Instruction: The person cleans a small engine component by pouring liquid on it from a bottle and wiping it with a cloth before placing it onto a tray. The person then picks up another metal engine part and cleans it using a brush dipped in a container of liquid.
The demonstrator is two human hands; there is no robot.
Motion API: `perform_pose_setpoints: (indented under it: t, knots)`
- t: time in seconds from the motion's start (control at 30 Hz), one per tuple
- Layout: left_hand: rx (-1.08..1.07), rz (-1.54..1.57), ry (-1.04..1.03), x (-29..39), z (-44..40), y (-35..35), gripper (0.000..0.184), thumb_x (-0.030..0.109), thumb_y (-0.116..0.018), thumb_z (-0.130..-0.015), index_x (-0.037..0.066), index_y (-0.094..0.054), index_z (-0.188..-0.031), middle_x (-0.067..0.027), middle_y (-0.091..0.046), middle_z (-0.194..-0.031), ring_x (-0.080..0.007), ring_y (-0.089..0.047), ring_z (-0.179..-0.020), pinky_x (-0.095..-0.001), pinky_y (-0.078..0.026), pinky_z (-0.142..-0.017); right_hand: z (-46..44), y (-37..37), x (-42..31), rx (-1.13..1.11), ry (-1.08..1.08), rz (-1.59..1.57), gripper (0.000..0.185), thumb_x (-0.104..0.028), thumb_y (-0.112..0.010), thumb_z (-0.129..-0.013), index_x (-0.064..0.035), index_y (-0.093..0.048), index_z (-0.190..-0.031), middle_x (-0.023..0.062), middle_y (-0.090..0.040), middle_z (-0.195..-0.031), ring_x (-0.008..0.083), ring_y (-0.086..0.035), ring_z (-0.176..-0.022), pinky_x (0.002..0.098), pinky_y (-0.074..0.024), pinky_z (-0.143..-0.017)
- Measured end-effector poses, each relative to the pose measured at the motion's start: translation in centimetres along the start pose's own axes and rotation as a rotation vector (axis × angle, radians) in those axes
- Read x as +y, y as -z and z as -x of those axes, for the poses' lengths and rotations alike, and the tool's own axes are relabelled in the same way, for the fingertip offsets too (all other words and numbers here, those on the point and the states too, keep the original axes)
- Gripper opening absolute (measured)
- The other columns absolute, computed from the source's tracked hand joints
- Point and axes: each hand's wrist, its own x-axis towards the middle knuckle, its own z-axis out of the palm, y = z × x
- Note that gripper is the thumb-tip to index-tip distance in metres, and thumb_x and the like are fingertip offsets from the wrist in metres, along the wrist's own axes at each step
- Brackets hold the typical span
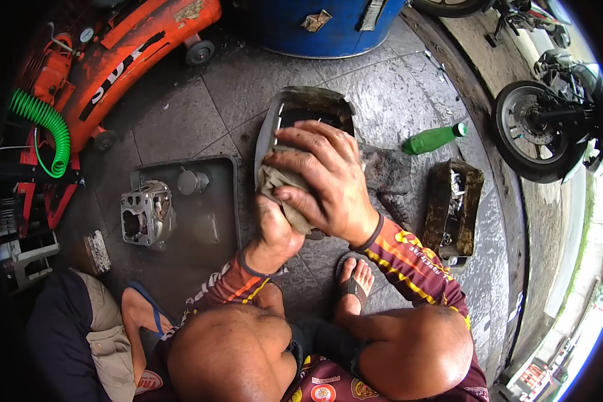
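A grimy beige rag (281,179) is bunched between my two hands in the middle of the view. My left hand (273,224) is closed on it from below, its fingers mostly covered by the cloth. Over the top presses my right hand (331,179), fingers bent round the rag. Whether anything is wrapped inside the cloth cannot be seen. Just beyond and partly beneath my hands stands a dirty open container (313,94) with dark contents. To the left, a metal engine cylinder (145,213) and a piston-like part (193,181) lie in a shallow dark tray (233,201).
Right of my hands lie a green bottle (432,139), a dark cloth-like piece (384,169) and a grimy box of small metal parts (452,208). An orange compressor (130,57), a blue drum (315,30) and motorcycles (546,124) surround the floor. Another person's foot (141,308) is at lower left.
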Motion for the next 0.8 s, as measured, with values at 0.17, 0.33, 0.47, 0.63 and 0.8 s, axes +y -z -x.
perform_pose_setpoints:
  t: [0.17, 0.33, 0.47, 0.63, 0.8]
  knots:
    - [0.126, 0.198, 0.318, 0.1, -1.4, 4.3, 0.04, 0.036, -0.045, -0.096, 0.005, -0.062, -0.115, -0.01, -0.063, -0.117, -0.0229, -0.067, -0.101, -0.0389, -0.054, -0.093, 3.6, -2.0, 1.9, 0.056, -0.369, -0.224, 0.024, -0.019, -0.061, -0.097, -0.0052, -0.067, -0.116, 0.0176, -0.065, -0.124, 0.0323, -0.069, -0.1, 0.0384, -0.0566, -0.077]
    - [-0.02, 0.221, 0.25, 2.1, -2.7, 0.6, 0.043, 0.038, -0.043, -0.094, 0.004, -0.062, -0.112, -0.0114, -0.067, -0.111, -0.0288, -0.068, -0.097, -0.0384, -0.055, -0.091, 3.4, -0.2, 1.8, 0.698, -0.604, -0.539, 0.014, -0.012, -0.056, -0.101, 0.0006, -0.06, -0.105, 0.0203, -0.064, -0.118, 0.0242, -0.066, -0.101, 0.0375, -0.0536, -0.082]
    - [0.117, 0.137, 0.118, 1.4, -2.8, 0.8, 0.047, 0.039, -0.041, -0.093, 0.003, -0.061, -0.118, -0.0131, -0.066, -0.105, -0.0293, -0.065, -0.101, -0.0405, -0.053, -0.093, 4.4, -2.1, -1.6, 0.153, -0.12, -0.035, 0.023, -0.013, -0.079, -0.079, -0.0073, -0.065, -0.096, 0.0116, -0.06, -0.107, 0.0319, -0.054, -0.107, 0.0424, -0.0451, -0.09]
    - [0.231, 0.189, 0.041, 2.1, -2.3, 1.0, 0.046, 0.038, -0.044, -0.089, 0.005, -0.061, -0.115, -0.0163, -0.067, -0.102, -0.0318, -0.067, -0.094, -0.0452, -0.055, -0.09, 7.3, -3.0, -0.3, 0.15, -0.286, -0.108, 0.021, -0.012, -0.082, -0.075, -0.0067, -0.068, -0.089, 0.0114, -0.059, -0.094, 0.0306, -0.058, -0.084, 0.0406, -0.0482, -0.072]
    - [0.279, 0.103, -0.065, 1.5, -2.5, 0.2, 0.044, 0.037, -0.041, -0.09, 0.004, -0.061, -0.113, -0.013, -0.065, -0.108, -0.0306, -0.067, -0.095, -0.0427, -0.054, -0.089, 4.9, -2.5, -1.7, 0.167, -0.288, -0.106, 0.019, -0.011, -0.081, -0.076, -0.0061, -0.069, -0.09, 0.0112, -0.058, -0.092, 0.0296, -0.058, -0.083, 0.0403, -0.0489, -0.07]
